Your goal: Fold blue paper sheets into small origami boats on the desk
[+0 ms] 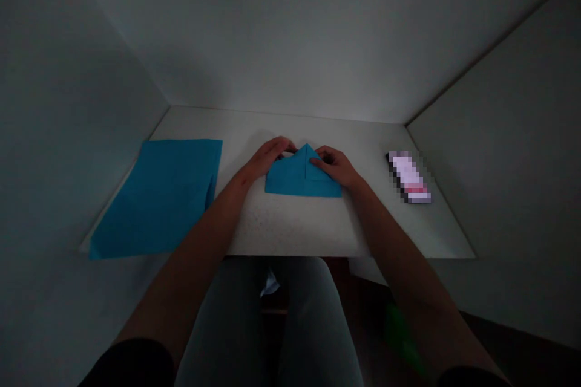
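A folded piece of blue paper (290, 178) lies on the white table, with a pointed peak at its top and a straight lower edge. My left hand (273, 154) is at its upper left edge, fingers bent around the paper, the fingertips partly hidden. On the right side, my right hand (334, 164) grips the folded flap, with the thumb on the front near the vertical crease and the other fingers behind the edge.
Larger blue sheets (158, 193) lie at the table's left, reaching past its front edge. A phone (408, 176), blurred out, lies at the right. White walls enclose the table (290, 230) at the back and sides. My legs are below the front edge.
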The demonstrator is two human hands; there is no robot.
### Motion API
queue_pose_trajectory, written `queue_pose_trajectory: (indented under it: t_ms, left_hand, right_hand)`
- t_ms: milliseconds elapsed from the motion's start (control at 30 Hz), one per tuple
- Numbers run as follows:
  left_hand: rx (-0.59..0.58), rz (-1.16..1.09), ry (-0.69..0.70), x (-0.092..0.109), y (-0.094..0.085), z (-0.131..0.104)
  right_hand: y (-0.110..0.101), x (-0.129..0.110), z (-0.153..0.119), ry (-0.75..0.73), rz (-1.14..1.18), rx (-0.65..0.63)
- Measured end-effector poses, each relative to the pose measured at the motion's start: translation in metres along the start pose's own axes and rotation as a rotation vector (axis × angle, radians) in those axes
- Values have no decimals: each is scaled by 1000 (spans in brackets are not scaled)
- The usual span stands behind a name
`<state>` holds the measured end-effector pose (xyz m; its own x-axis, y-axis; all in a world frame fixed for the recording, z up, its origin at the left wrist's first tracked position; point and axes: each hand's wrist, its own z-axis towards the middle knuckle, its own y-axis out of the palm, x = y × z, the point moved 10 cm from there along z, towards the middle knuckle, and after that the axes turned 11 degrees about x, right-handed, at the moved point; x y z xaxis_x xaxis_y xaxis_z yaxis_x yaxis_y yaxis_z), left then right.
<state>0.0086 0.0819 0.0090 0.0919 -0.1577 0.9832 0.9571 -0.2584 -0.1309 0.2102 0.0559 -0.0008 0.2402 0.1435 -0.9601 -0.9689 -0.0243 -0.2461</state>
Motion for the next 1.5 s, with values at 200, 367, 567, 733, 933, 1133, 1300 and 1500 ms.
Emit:
queue_pose_trajectory:
  t_ms: [200, 367, 567, 733, 933, 1133, 1300, 1500]
  left_hand:
    - [-32, 97, -2, -8, 5, 7]
    - [59, 147, 59, 1, -5, 1]
    - [-109, 309, 141, 12, 8, -4]
    - [-40, 362, 138, 12, -6, -3]
    - [-61, 538, 310, 9, -7, -6]
    - [-174, 795, 356, 12, 4, -14]
    - [-237, 818, 366, 21, 4, -16]
    - [-249, 731, 436, 29, 5, -19]
  right_hand:
    - [-16, 3, 14, 31, 131, 96]
    - [-12, -6, 11, 1, 184, 53]
    - [-8, -15, 7, -138, 23, 54]
    - [-4, -22, 2, -192, -120, -64]
    - [-14, -22, -1, -367, -387, -99]
    - [-16, -14, -5, -425, -617, -138]
    - [-17, -18, -10, -411, -709, -236]
    - [-18, -21, -13, -411, -689, -232]
